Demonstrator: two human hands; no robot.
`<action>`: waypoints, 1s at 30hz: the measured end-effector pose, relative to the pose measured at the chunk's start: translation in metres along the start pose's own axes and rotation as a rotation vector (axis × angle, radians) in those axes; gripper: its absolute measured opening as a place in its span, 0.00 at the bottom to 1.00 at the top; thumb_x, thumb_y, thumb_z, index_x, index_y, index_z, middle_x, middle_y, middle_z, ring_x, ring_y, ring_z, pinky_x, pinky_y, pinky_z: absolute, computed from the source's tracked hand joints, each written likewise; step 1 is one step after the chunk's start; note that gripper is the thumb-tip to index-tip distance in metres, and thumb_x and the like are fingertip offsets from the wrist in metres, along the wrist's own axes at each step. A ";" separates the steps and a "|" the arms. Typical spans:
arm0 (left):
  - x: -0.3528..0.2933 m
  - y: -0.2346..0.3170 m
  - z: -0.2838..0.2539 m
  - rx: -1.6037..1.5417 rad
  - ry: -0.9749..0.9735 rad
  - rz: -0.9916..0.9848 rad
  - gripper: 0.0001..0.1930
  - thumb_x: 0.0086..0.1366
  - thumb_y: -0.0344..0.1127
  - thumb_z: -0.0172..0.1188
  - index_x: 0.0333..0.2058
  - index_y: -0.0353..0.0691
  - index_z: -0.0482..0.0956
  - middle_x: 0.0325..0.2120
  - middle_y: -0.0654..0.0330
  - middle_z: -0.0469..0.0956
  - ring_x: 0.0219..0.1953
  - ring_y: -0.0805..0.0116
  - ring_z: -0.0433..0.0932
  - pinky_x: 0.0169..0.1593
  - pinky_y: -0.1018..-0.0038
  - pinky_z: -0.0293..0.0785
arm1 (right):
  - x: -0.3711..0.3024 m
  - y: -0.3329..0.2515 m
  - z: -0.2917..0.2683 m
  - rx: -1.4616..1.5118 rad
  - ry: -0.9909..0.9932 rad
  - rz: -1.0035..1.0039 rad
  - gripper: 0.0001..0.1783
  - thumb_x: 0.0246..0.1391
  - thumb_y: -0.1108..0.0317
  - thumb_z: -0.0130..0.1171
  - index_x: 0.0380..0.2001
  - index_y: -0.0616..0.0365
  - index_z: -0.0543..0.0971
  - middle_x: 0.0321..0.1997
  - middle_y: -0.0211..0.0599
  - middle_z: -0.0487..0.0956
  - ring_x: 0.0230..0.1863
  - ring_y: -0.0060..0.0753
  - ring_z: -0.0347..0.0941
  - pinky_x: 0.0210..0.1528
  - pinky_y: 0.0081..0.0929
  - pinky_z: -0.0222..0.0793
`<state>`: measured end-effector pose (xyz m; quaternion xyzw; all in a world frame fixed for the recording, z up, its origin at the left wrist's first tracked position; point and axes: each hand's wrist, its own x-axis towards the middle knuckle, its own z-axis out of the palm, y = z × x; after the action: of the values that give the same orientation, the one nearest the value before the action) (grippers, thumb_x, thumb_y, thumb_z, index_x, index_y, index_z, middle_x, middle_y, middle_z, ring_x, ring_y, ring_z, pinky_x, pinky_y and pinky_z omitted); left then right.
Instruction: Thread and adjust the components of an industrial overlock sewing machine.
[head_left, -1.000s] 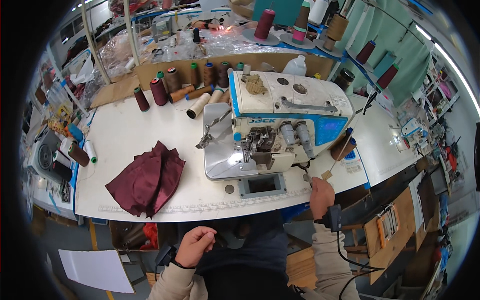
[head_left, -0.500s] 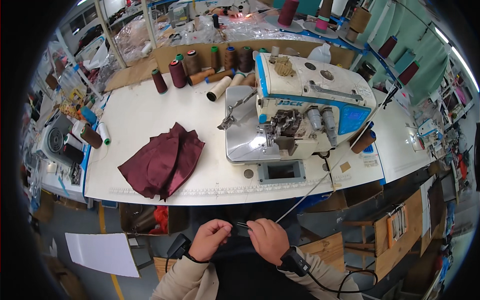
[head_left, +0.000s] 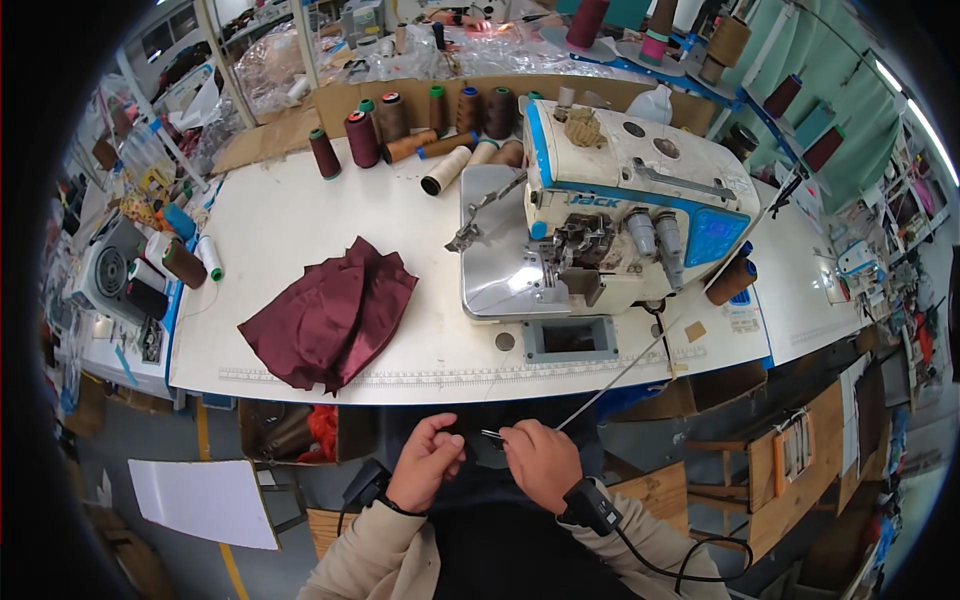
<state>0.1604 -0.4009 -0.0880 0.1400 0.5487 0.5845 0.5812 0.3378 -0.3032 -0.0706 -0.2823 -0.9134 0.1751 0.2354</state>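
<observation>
Over my lap, just off the table's front edge, my right hand [head_left: 543,464] grips a pair of metal tweezers [head_left: 491,434], whose tips point toward the left hand. My left hand [head_left: 428,463] is a short way to the left, index finger lifted and apart from the loosely curled others. I can make out nothing in it. A folded piece of burgundy satin fabric [head_left: 335,318] lies on the white table [head_left: 430,345] to the left, touched by neither hand. Beyond the right hand stands a white and blue overlock sewing machine [head_left: 635,215].
Several thread cones [head_left: 362,139] stand and lie along the table's back. A thin rod [head_left: 625,370] slants from near my right hand up past the machine. Below the left table edge is a box [head_left: 350,435] with red material. A wooden stool [head_left: 780,480] is at right.
The left hand's pinched fingertips have parted, with the index finger now raised. My right hand has shifted slightly right with the tweezers. The view has moved slightly; the fabric stays put.
</observation>
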 end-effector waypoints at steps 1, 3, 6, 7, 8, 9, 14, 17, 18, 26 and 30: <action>0.004 -0.003 0.000 -0.037 -0.061 -0.056 0.14 0.68 0.33 0.58 0.50 0.39 0.70 0.25 0.67 0.75 0.23 0.81 0.69 0.27 0.84 0.64 | 0.000 0.001 0.001 0.001 0.000 0.000 0.15 0.48 0.73 0.62 0.42 0.56 0.77 0.34 0.32 0.73 0.33 0.36 0.75 0.33 0.33 0.68; 0.012 -0.010 0.001 -0.058 -0.154 -0.114 0.12 0.68 0.34 0.58 0.47 0.38 0.71 0.25 0.67 0.74 0.22 0.82 0.67 0.26 0.84 0.62 | 0.001 0.003 0.000 0.008 0.005 0.018 0.14 0.49 0.73 0.61 0.42 0.56 0.77 0.34 0.32 0.73 0.33 0.37 0.75 0.32 0.34 0.68; 0.016 -0.020 -0.001 0.026 -0.181 -0.158 0.08 0.67 0.33 0.58 0.42 0.38 0.75 0.25 0.67 0.74 0.21 0.83 0.66 0.24 0.85 0.61 | 0.000 0.004 -0.001 0.006 0.020 0.005 0.13 0.50 0.73 0.61 0.41 0.56 0.77 0.34 0.32 0.73 0.33 0.36 0.75 0.32 0.34 0.68; 0.014 -0.021 0.001 -0.003 -0.184 -0.139 0.05 0.67 0.31 0.59 0.38 0.38 0.77 0.24 0.69 0.73 0.20 0.84 0.65 0.23 0.86 0.59 | -0.001 0.003 -0.001 0.004 0.018 0.008 0.13 0.50 0.73 0.61 0.41 0.56 0.77 0.34 0.32 0.73 0.33 0.36 0.75 0.32 0.34 0.68; 0.015 -0.021 0.001 -0.004 -0.186 -0.141 0.05 0.67 0.31 0.59 0.38 0.38 0.77 0.24 0.69 0.73 0.20 0.84 0.65 0.23 0.86 0.59 | -0.002 0.003 0.000 0.009 0.024 0.008 0.13 0.50 0.73 0.61 0.41 0.56 0.77 0.35 0.32 0.73 0.33 0.36 0.75 0.32 0.34 0.68; 0.015 -0.021 0.001 0.011 -0.203 -0.134 0.04 0.67 0.31 0.59 0.37 0.38 0.77 0.23 0.69 0.73 0.20 0.84 0.64 0.24 0.85 0.58 | -0.002 0.004 0.001 0.014 0.029 0.008 0.13 0.50 0.73 0.61 0.41 0.56 0.77 0.35 0.32 0.74 0.33 0.36 0.75 0.32 0.34 0.68; 0.014 -0.016 0.006 0.058 -0.206 -0.133 0.03 0.67 0.30 0.59 0.36 0.38 0.77 0.23 0.71 0.72 0.20 0.85 0.61 0.24 0.85 0.57 | -0.006 0.004 0.001 0.005 0.024 0.016 0.13 0.50 0.73 0.61 0.42 0.56 0.77 0.35 0.32 0.73 0.33 0.36 0.75 0.32 0.34 0.68; 0.013 -0.018 0.005 0.107 -0.204 -0.126 0.03 0.67 0.30 0.59 0.36 0.38 0.78 0.23 0.72 0.72 0.20 0.86 0.62 0.24 0.86 0.57 | -0.007 0.004 0.001 0.015 0.022 0.015 0.13 0.51 0.73 0.61 0.42 0.56 0.77 0.35 0.33 0.73 0.33 0.36 0.75 0.32 0.33 0.68; 0.013 -0.018 0.006 0.121 -0.206 -0.111 0.03 0.66 0.30 0.59 0.36 0.37 0.78 0.24 0.72 0.73 0.22 0.87 0.63 0.25 0.86 0.58 | -0.007 0.004 0.001 0.027 0.021 0.014 0.13 0.51 0.73 0.61 0.42 0.56 0.77 0.35 0.33 0.73 0.33 0.36 0.75 0.32 0.33 0.68; 0.012 -0.014 0.014 0.127 -0.183 -0.086 0.03 0.66 0.30 0.59 0.34 0.38 0.79 0.22 0.73 0.72 0.21 0.87 0.63 0.24 0.87 0.57 | -0.010 0.004 0.003 0.063 -0.006 0.026 0.14 0.51 0.72 0.61 0.43 0.57 0.77 0.35 0.34 0.72 0.32 0.38 0.75 0.31 0.35 0.70; 0.015 -0.015 0.011 0.144 -0.189 -0.086 0.03 0.66 0.30 0.59 0.35 0.38 0.79 0.24 0.73 0.74 0.23 0.87 0.64 0.26 0.87 0.59 | -0.008 0.005 -0.006 0.107 -0.064 0.057 0.12 0.52 0.72 0.60 0.42 0.55 0.77 0.35 0.35 0.73 0.31 0.41 0.75 0.30 0.38 0.71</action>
<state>0.1729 -0.3871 -0.1032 0.2120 0.5376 0.5022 0.6433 0.3488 -0.3025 -0.0707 -0.2892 -0.9014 0.2395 0.2157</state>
